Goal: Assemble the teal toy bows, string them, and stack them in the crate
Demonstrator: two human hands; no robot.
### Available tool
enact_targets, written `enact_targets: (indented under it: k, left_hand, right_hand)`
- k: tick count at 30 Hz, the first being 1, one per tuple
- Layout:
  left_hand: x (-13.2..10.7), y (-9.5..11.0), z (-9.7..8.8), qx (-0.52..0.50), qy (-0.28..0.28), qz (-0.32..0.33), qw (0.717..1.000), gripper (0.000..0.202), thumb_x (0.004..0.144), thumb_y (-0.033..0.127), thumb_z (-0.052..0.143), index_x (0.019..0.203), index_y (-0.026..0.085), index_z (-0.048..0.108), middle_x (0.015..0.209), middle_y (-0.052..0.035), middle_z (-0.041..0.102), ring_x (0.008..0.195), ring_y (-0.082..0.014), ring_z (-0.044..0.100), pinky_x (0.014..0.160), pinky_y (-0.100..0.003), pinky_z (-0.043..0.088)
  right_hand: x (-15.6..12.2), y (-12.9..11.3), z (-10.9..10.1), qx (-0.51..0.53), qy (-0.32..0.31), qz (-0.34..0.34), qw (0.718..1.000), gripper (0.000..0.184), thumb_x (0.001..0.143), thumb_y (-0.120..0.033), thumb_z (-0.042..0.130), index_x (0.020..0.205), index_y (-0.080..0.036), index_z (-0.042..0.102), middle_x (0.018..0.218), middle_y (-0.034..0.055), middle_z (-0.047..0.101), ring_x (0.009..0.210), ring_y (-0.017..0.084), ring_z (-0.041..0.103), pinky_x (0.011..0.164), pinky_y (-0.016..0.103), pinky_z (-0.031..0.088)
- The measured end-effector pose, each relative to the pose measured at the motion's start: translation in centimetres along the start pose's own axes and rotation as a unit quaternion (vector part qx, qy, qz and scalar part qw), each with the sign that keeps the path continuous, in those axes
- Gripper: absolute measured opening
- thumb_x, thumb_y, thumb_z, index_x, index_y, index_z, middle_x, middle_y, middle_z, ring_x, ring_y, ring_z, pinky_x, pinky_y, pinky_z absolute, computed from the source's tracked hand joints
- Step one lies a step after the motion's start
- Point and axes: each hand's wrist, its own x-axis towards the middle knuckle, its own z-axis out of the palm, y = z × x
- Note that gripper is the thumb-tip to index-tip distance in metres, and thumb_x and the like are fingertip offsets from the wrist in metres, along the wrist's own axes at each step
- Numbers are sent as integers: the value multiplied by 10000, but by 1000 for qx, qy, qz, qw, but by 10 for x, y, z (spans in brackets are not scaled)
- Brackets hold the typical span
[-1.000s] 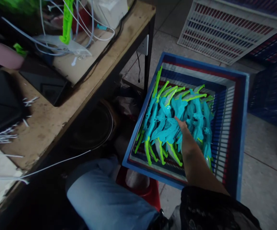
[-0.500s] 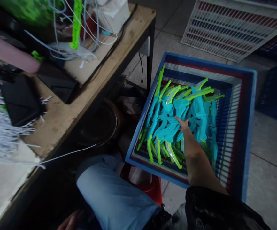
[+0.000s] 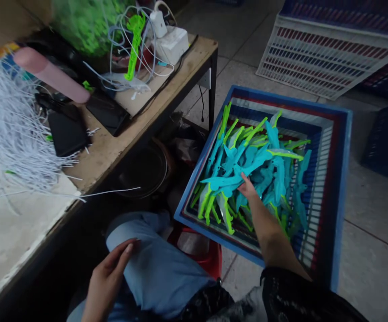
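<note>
A blue crate on the floor holds several turquoise and lime-green plastic toy parts. My right hand reaches into the pile, its fingers closed around a long turquoise part that is lifted slightly from the heap. My left hand rests on my left knee in blue jeans, fingers stretched flat and holding nothing.
A wooden workbench stands at left with white plastic strips, black flat items, cables, a white power block and a green part. White and blue crates stand behind. A red stool sits under the crate.
My right hand closed on a turquoise part and began raising it. My left hand came into view and settled on my knee. The view shifted toward the bench.
</note>
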Motion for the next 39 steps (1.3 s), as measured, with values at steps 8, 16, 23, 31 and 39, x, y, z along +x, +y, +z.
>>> enact_targets:
  k: [8,16,23,31,39]
  left_hand:
    - [9,33,30,80,-35,118,989,405,749,541,572,944,209,698,973,-49,710,992,-250,638,928,-362,494]
    - [71,121,152,197,-240,415,855,447,857,379,532,1260,188,522,1442,-112,378,1349,-236,320,1101,-392,317]
    - [124,146,241,328,-289,395,808,805,818,589,486,1455,190,198,1537,-120,154,1418,-304,26,1124,-530,126]
    - [106,178,215,403,-295,304,811,925,722,773,404,1433,196,270,1414,-210,339,1289,-394,363,1035,-532,274]
    - [17,237,80,329,-139,466,810,984,668,701,584,1426,160,264,1212,-155,532,1142,-337,487,958,-436,376]
  right_hand:
    - [11,23,25,36,-27,-11,999,688,839,-629,330,1355,-178,392,1322,119,529,1174,213,536,958,413,442]
    - [7,25,49,83,10,-65,994,916,788,-748,-35,1320,-168,435,1199,130,599,1100,222,563,945,386,430]
    - [10,-6,68,117,3,-30,993,720,758,-709,336,1225,-196,526,1085,71,669,1069,236,592,948,405,448]
    - [-57,6,104,146,-36,-25,988,375,563,-429,620,868,-213,643,801,42,710,901,261,656,902,455,481]
    - [-187,-40,177,168,-174,-129,962,410,622,-433,652,996,-265,637,1004,18,685,1065,224,581,955,411,438]
